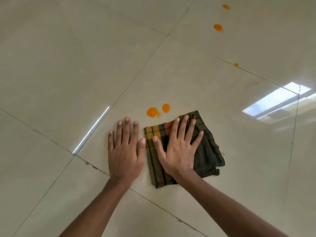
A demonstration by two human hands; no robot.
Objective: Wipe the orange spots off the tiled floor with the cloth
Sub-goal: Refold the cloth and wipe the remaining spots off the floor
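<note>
Pressing down now: my right hand [177, 147] lies flat on the folded cloth [207, 151], fingers [183, 127] spread straight and gripping nothing, just pinning the dark green and yellow checked fabric to the tiled floor [68, 65]. My left hand [125, 149] rests palm-down on bare tile just left of the cloth, fingers straight too, thumb almost touching the cloth's edge. Two orange spots [152, 112] sit just beyond the cloth's far left corner, close together, not yet touched. More spots [218, 27] trail away to the far right, well apart from the cloth, with a small one [236, 64] on a grout line. I judge the wiping has barely started, or not at all. Next move, I'd say: slide the cloth forward and slightly left over that near pair, keeping pressure flat so the orange lifts rather than smears.
</note>
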